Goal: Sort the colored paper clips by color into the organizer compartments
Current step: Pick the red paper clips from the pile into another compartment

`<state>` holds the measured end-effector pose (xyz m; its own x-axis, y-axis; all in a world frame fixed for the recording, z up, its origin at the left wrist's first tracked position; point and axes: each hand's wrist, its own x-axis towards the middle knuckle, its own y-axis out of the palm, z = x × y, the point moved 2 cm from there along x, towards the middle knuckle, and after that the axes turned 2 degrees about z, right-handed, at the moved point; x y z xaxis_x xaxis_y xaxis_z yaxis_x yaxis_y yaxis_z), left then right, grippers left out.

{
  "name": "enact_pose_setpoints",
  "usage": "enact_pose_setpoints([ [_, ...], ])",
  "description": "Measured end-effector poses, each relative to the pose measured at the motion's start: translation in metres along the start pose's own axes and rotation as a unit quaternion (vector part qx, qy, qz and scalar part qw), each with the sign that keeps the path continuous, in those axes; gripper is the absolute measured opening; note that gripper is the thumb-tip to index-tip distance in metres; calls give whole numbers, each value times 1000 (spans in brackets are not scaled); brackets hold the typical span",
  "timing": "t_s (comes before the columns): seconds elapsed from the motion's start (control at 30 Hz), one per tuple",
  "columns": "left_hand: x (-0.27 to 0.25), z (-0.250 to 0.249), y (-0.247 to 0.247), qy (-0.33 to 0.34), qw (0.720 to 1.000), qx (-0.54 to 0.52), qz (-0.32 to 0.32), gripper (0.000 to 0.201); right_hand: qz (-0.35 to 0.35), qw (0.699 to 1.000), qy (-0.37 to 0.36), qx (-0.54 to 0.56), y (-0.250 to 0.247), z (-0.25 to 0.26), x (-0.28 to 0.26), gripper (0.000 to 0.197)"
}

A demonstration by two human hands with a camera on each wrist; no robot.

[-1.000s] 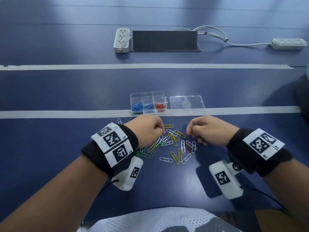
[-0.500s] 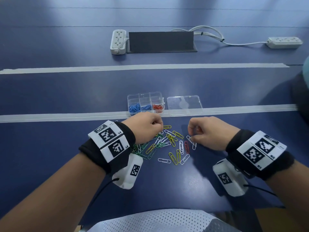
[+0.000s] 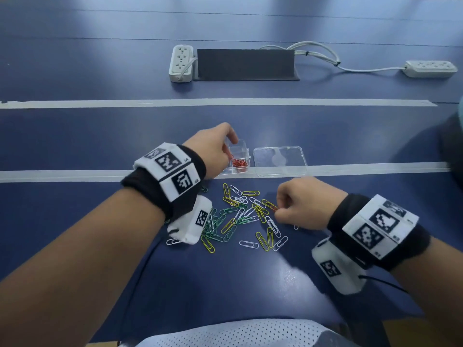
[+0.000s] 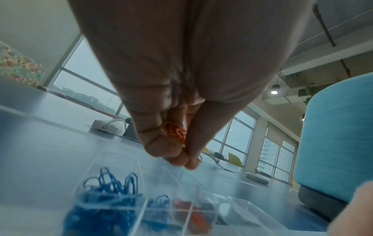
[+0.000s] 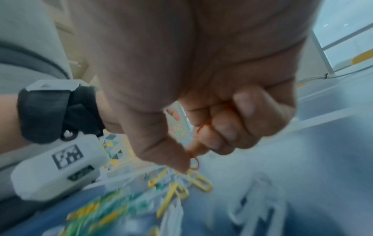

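A clear organizer (image 3: 242, 149) stands on the blue table, with blue clips (image 4: 105, 202) in its left compartments and red clips (image 3: 240, 162) in a right one. My left hand (image 3: 213, 152) hovers over it and pinches several red-orange clips (image 4: 175, 131) between thumb and fingers. A loose pile of yellow, green and white clips (image 3: 240, 216) lies in front of the box. At the pile's right edge my right hand (image 3: 302, 204) is curled and pinches a red clip (image 5: 194, 162) between thumb and forefinger, low over the table.
The organizer's clear lid (image 3: 280, 161) lies flat just right of the box on a white tape line (image 3: 375, 167). Two power strips (image 3: 181, 62) (image 3: 429, 68), a cable and a dark panel (image 3: 245, 64) sit far back. A teal round object (image 4: 339, 135) stands at the right.
My left hand has left the pile and moved forward over the organizer with red clips. My right hand stayed at the pile's right edge and now pinches a red clip.
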<state>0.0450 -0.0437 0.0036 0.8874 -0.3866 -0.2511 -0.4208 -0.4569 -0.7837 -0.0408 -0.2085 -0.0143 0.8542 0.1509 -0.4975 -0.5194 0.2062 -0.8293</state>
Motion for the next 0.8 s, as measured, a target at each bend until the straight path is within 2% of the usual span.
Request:
enact_pose_setpoints([
  [0.17,22,-9,-1,-7,1000,23,-16,34,-60,993,8,98,-37,8,34,20],
  [0.33,34,-13,3,-21,999,43,16,43,-37,972,10,233,-51,22,67,11],
  [0.5,35,-10,1,-31,999,31,24,48,-38,978,37,201,-55,29,81,25],
  [0.8,36,-4,7,-52,994,-87,36,55,-89,981,42,168,-61,39,83,18],
])
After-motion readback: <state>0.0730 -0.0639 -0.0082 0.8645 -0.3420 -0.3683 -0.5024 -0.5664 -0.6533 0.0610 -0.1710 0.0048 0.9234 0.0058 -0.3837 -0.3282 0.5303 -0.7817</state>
